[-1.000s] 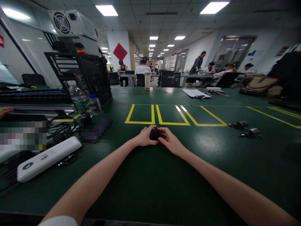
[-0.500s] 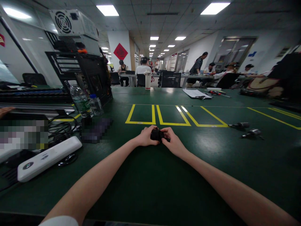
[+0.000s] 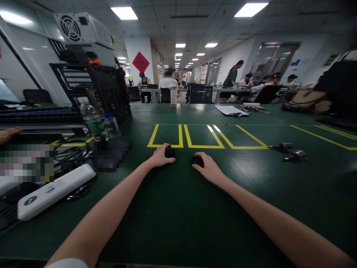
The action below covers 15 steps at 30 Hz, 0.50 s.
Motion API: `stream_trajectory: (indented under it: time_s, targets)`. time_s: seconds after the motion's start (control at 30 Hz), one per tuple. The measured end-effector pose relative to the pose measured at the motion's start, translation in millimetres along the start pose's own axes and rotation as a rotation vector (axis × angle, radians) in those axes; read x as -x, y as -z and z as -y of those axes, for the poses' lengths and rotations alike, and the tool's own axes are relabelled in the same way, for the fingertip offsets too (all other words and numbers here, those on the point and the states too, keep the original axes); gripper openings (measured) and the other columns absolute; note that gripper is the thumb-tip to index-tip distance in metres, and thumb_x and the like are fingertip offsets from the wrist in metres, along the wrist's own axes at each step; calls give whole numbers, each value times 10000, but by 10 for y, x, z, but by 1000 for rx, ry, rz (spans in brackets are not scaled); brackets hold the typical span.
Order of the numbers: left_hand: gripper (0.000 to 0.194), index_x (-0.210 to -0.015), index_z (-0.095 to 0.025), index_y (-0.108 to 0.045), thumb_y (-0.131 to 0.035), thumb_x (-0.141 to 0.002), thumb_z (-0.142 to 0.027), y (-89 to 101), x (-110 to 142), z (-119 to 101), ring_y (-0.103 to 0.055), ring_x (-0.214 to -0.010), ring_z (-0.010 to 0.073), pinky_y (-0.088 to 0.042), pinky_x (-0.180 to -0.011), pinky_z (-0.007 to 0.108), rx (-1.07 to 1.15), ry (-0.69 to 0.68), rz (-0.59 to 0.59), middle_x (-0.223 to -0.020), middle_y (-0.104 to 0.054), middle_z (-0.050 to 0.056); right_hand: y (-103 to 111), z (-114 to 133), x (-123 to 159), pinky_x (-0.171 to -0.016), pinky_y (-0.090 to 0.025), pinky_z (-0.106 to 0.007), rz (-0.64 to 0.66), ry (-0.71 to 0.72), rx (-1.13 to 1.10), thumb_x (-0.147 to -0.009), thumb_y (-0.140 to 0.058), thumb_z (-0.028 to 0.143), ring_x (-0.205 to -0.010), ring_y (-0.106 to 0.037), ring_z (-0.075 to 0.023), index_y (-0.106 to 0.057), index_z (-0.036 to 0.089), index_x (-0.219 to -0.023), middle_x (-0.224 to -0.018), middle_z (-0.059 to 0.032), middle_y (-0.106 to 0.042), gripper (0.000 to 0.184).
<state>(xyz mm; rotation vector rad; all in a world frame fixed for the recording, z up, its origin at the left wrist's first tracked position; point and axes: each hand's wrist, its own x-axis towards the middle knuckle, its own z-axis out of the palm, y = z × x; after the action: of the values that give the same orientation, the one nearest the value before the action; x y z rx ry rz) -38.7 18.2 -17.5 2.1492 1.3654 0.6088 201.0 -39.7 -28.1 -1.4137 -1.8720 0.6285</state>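
Note:
My left hand (image 3: 158, 156) is closed around a short black cylindrical piece (image 3: 169, 152), thumb and fingers on either side of it. A hand's width to the right, my right hand (image 3: 209, 168) grips a rounded black piece (image 3: 198, 160) between thumb and fingers. Both hands are low over the green table (image 3: 173, 216), just in front of the yellow tape outlines (image 3: 165, 146). The black pieces are apart from each other, and their exact kind is too dark to make out.
Two metal tool-like parts (image 3: 297, 156) lie to the right. On the left are a white power strip (image 3: 57, 191), cables, water bottles (image 3: 94, 121) and a black computer case (image 3: 111, 89). A clipboard (image 3: 231, 110) and a white cup (image 3: 173, 97) stand farther back. Another person's hand (image 3: 9, 134) shows at far left.
The black pieces, which were together between my hands, have separated. My left hand has moved left with one, while my right hand keeps the other near the same spot.

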Motion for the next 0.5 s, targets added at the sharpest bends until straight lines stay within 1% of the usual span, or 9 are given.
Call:
stream_trajectory:
  time_s: [0.07, 0.13, 0.2, 0.27, 0.33, 0.4, 0.43, 0.47, 0.5]
  targets:
    - [661, -1189, -215, -313, -617, -643, -429, 35, -1, 47, -475, -1024, 275, -386, -841, 432, -1, 12, -7, -1120, -467, 106, 54, -36, -28, -935, -302, -510, -38, -35, 29, -684, -604, 329, -1107, -401, -277, -497, 207, -1053, -1103, -73, -500, 403]
    - [661, -1190, -215, -308, -615, -644, -427, 40, 24, 36, -470, -1028, 279, -393, -831, 430, 1, 24, -15, -1127, -459, 111, 102, -36, -35, -918, -320, -513, -50, -49, 45, -679, -610, 322, -1089, -419, -279, -497, 203, -1045, -1087, -78, -510, 401]
    - [664, -1194, -215, -302, -614, -644, -420, 31, 95, -31, -475, -1019, 286, -401, -815, 433, 4, 42, -16, -1127, -453, 118, 112, 26, -9, -893, -352, -498, -20, -35, 19, -681, -610, 309, -1040, -466, -261, -476, 201, -1067, -1059, -78, -525, 423]
    - [662, -1191, -223, -309, -622, -636, -405, 28, 231, -135, -487, -997, 288, -399, -813, 444, -1, 34, -2, -1107, -462, 113, 67, 165, 49, -869, -381, -480, 45, 4, -29, -671, -621, 300, -989, -505, -242, -447, 209, -1100, -1029, -67, -538, 471]
    - [629, -1163, -237, -341, -634, -624, -377, 46, 437, -246, -487, -989, 280, -383, -839, 452, -9, -43, 31, -1082, -480, 87, -30, 370, 125, -855, -398, -465, 141, 83, -66, -646, -648, 287, -959, -525, -234, -434, 228, -1116, -1015, -55, -547, 520]
    - [605, -1141, -242, -365, -641, -610, -332, 95, 701, -325, -487, -985, 265, -374, -865, 442, -9, -136, 87, -1066, -496, 60, -157, 614, 199, -849, -408, -450, 265, 181, -91, -624, -672, 279, -959, -529, -236, -445, 240, -1104, -1008, -49, -556, 533]
    - [592, -1137, -247, -373, -636, -612, -317, 130, 848, -341, -487, -987, 254, -374, -874, 426, -2, -167, 116, -1073, -497, 49, -228, 738, 230, -856, -405, -445, 303, 218, -110, -620, -676, 285, -976, -522, -239, -452, 240, -1091, -1021, -49, -553, 524]
    - [580, -1151, -257, -364, -619, -633, -312, 173, 999, -338, -476, -1015, 242, -366, -896, 406, 10, -176, 142, -1109, -485, 39, -303, 856, 257, -846, -416, -434, 340, 237, -149, -637, -662, 297, -970, -529, -232, -451, 238, -1079, -1019, -45, -554, 493]
    - [586, -1156, -258, -357, -615, -632, -304, 222, 1150, -316, -472, -1025, 236, -368, -902, 390, 19, -156, 134, -1124, -480, 34, -386, 966, 278, -826, -434, -420, 386, 237, -208, -649, -651, 309, -947, -545, -220, -427, 240, -1092, -1000, -37, -563, 500]
